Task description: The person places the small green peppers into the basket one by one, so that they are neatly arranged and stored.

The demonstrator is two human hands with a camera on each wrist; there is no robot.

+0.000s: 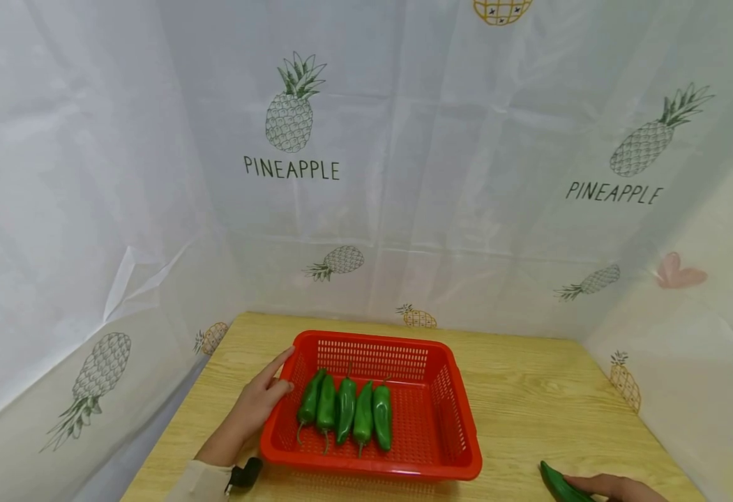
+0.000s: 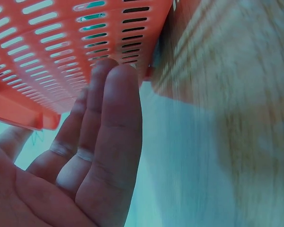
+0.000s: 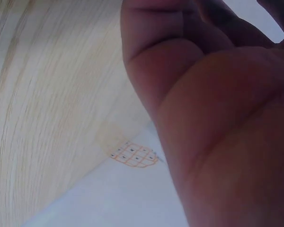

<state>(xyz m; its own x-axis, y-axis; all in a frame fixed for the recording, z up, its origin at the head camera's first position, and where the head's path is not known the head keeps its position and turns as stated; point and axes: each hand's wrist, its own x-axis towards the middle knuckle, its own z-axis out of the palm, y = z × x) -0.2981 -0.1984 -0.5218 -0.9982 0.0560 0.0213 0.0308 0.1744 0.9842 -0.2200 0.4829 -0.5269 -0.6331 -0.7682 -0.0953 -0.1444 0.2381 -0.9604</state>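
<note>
A red plastic basket with slotted walls stands on the table, holding several green chili peppers laid side by side in its left half. At its left wall is my left hand: the thumb hooks over the rim while the fingers lie along the outside. In the left wrist view, those fingers reach up against the slotted wall. Off to the right of the basket, my right hand holds another green chili pepper, partly cut off by the frame's lower edge. In the right wrist view the pepper is hidden.
The light wood table runs back to a white sheet printed with pineapples, which hangs behind it and along both sides. A black device sits at my left wrist.
</note>
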